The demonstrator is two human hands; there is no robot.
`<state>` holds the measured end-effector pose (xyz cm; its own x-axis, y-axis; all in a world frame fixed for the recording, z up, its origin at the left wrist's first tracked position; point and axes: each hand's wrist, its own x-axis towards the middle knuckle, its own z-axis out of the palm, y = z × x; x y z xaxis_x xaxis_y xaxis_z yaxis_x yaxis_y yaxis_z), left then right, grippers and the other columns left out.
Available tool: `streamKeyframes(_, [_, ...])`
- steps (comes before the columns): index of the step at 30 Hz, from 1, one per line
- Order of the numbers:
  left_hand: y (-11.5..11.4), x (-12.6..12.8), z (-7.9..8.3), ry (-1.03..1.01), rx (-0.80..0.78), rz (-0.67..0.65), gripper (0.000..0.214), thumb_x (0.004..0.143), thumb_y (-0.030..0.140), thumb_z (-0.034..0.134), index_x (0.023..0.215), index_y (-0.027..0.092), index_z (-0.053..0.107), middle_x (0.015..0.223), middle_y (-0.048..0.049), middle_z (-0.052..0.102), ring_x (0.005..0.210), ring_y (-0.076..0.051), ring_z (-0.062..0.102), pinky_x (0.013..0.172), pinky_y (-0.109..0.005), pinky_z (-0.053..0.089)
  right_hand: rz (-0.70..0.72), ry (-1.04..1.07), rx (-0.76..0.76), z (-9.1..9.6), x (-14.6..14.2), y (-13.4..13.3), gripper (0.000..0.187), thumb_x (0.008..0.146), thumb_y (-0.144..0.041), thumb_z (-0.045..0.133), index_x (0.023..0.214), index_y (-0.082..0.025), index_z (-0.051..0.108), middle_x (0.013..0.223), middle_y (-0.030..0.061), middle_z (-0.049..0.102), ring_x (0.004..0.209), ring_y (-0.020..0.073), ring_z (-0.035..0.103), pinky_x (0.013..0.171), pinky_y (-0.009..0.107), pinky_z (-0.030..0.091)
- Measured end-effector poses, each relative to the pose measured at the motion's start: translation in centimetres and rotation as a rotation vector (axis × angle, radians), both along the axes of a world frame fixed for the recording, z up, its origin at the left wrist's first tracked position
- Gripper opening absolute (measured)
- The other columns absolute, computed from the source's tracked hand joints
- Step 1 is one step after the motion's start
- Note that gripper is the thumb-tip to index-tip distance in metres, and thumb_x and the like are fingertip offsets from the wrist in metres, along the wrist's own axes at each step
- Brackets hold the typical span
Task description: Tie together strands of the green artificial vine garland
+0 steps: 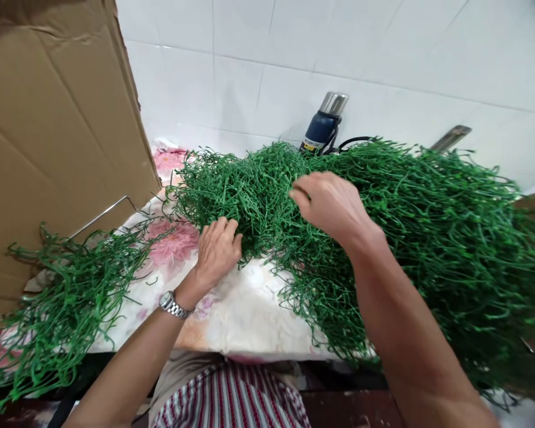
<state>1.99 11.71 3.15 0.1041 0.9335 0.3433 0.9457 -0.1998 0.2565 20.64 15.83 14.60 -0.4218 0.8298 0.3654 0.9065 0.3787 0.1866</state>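
A large pile of thin green stems [432,208] with small bud-like tips spreads over the middle and right of the table. At the pile's near left edge is my left hand [218,246], wearing a metal watch [175,305] on the wrist. Its fingers curl down against the stems and their tips are hidden. My right hand [327,199] is over the middle of the pile, slightly blurred, with fingers bent in and thumb close to them. What either hand holds, if anything, I cannot make out. A smaller, looser heap of green stems [84,291] lies to the left.
A flowered tablecloth [254,315] covers the table. Tall brown cardboard [53,131] stands at left, near a bent metal wire [102,214]. Behind the pile, a dark blue flask [320,128] and a flat metallic strip [451,138] are near the white tiled wall [258,83].
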Motion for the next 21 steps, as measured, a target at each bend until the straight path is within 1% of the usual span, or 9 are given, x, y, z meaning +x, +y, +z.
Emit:
streamKeyframes(2, [-0.3,0.0,-0.1,-0.022,0.083,0.028,0.023,0.084,0.026,0.042,0.100,0.016,0.055,0.098,-0.0104,0.057,0.095,-0.025,0.052,0.081,-0.036,0.040,-0.043,0.040,0.025,0.5,-1.2,3.9,0.027,0.085,-0.030,0.045,0.095,-0.009,0.060,0.090,0.0131,0.060,0.085,0.0246,0.055,0.071,0.035,0.041])
streamKeyframes(5, [-0.7,0.2,-0.2,-0.071,0.190,0.051,0.033,0.083,0.029,0.044,0.111,0.014,0.051,0.108,-0.0124,0.054,0.100,-0.026,0.048,0.084,-0.038,0.038,-0.089,0.111,-0.010,-0.1,-2.0,8.9,0.043,0.082,-0.036,0.049,0.111,-0.004,0.052,0.105,0.0194,0.056,0.102,0.0320,0.050,0.083,0.044,0.039])
streamKeyframes(7, [-0.8,0.7,-0.1,-0.082,0.211,0.015,0.042,0.083,0.035,0.045,0.121,0.016,0.046,0.117,-0.0122,0.050,0.106,-0.027,0.045,0.087,-0.041,0.037,-0.155,0.160,-0.033,-1.0,-2.3,11.4,0.054,0.079,-0.040,0.053,0.118,-0.003,0.045,0.114,0.0234,0.050,0.110,0.0365,0.045,0.087,0.049,0.037])
streamKeyframes(9, [-0.7,1.4,-0.2,-0.064,0.168,-0.055,0.049,0.082,0.042,0.047,0.126,0.022,0.042,0.124,-0.0108,0.046,0.110,-0.029,0.041,0.087,-0.044,0.035,-0.222,0.204,-0.079,-2.1,-2.5,13.1,0.068,0.074,-0.041,0.060,0.126,-0.006,0.036,0.120,0.0257,0.045,0.111,0.0386,0.044,0.086,0.051,0.037])
streamKeyframes(11, [-0.4,2.2,-0.5,-0.038,0.083,-0.113,0.052,0.080,0.044,0.048,0.128,0.026,0.039,0.123,-0.0095,0.048,0.112,-0.030,0.039,0.087,-0.046,0.034,-0.253,0.227,-0.130,-3.1,-2.7,14.2,0.071,0.070,-0.038,0.064,0.128,-0.008,0.034,0.119,0.0255,0.045,0.106,0.0374,0.049,0.082,0.051,0.040])
streamKeyframes(13, [0.1,2.7,-1.0,-0.022,0.013,-0.143,0.052,0.080,0.042,0.049,0.129,0.027,0.038,0.115,-0.0086,0.053,0.112,-0.030,0.038,0.086,-0.048,0.033,-0.239,0.229,-0.151,-3.8,-3.0,14.7,0.058,0.071,-0.031,0.062,0.122,-0.010,0.041,0.114,0.0222,0.051,0.100,0.0335,0.053,0.080,0.048,0.041])
streamKeyframes(15, [0.5,2.9,-1.5,-0.018,-0.019,-0.153,0.051,0.081,0.038,0.048,0.129,0.027,0.037,0.108,-0.0076,0.057,0.112,-0.030,0.038,0.085,-0.048,0.032,-0.216,0.228,-0.143,-4.0,-3.2,14.8,0.042,0.073,-0.022,0.057,0.113,-0.012,0.049,0.108,0.0173,0.056,0.096,0.0292,0.055,0.080,0.043,0.042])
streamKeyframes(18, [1.0,2.9,-2.1,-0.027,-0.034,-0.158,0.048,0.082,0.036,0.046,0.128,0.025,0.038,0.104,-0.0070,0.058,0.112,-0.029,0.038,0.085,-0.047,0.031,-0.189,0.269,-0.106,-2.8,-3.0,14.7,0.034,0.075,-0.016,0.049,0.109,-0.013,0.052,0.099,0.0122,0.060,0.090,0.0224,0.056,0.077,0.036,0.043])
streamKeyframes(21, [1.5,2.8,-2.3,-0.042,-0.058,-0.157,0.047,0.083,0.035,0.045,0.128,0.023,0.039,0.104,-0.0072,0.059,0.112,-0.028,0.039,0.087,-0.046,0.031,-0.118,0.395,0.040,-0.3,-2.3,14.4,0.028,0.076,-0.017,0.047,0.103,-0.013,0.057,0.084,0.0081,0.064,0.076,0.0175,0.057,0.071,0.032,0.044])
